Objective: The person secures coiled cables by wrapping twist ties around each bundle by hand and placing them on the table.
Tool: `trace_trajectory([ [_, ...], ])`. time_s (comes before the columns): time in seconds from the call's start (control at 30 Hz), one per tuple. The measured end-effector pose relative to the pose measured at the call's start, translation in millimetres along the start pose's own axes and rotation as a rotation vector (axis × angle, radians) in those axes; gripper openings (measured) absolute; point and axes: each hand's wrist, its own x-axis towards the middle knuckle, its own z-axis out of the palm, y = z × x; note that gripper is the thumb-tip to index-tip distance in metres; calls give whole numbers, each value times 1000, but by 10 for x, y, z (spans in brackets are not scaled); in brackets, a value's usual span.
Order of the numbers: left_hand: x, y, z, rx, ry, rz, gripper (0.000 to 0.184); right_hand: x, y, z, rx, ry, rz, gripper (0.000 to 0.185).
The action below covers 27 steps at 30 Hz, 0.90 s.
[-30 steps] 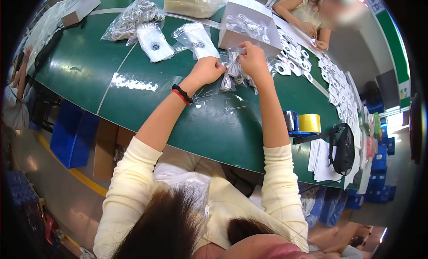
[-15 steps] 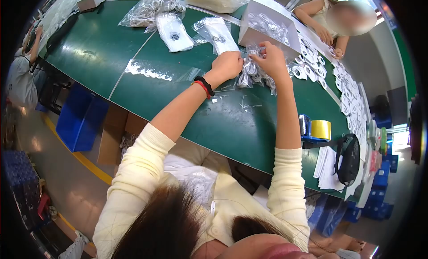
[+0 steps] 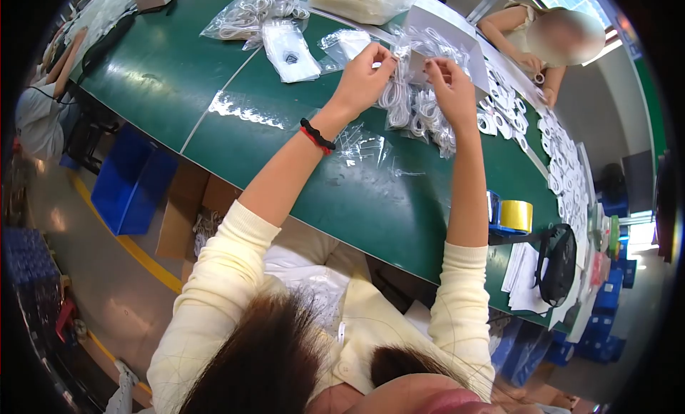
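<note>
Head view: left fingers (image 3: 377, 58) pinch clear plastic (image 3: 401, 63); right fingers (image 3: 442, 72) parted beside coiled cables (image 3: 428, 109).

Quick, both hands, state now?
Left hand: closed, seems to pinch a bagged cable.
Right hand: fingers curled; whether it holds anything can't be told.

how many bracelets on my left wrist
2: a black braided-looking band, nearer the left hand, and a thin red band right beside it, on the side toward the cream knit sleeve. Another could be hidden beneath the black one.
</note>
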Motion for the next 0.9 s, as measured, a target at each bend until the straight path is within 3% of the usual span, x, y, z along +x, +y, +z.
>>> trace_trajectory([
  [0.13,-116,70,69,-90,-42,57,27,-60,-263,6,321,53,85,30],
  [0.2,-197,153,72,-115,-58,49,35,-72,-270,-24,387,42,76,28],
  [0.27,-258,277,37,-45,-207,8,44,-83,-293,-79,452,31,65,27],
  [0.4,-236,254,26,34,-247,43,44,-138,-436,-177,528,-25,23,22],
  [0.5,-219,273,46,-94,-256,164,39,-179,-530,-185,551,-26,-19,20],
  [0.57,-227,360,29,-158,-242,207,24,-196,-577,-199,546,-12,-46,19],
  [0.9,-237,392,-34,-237,-115,156,14,-265,-761,-133,429,9,-77,14],
])
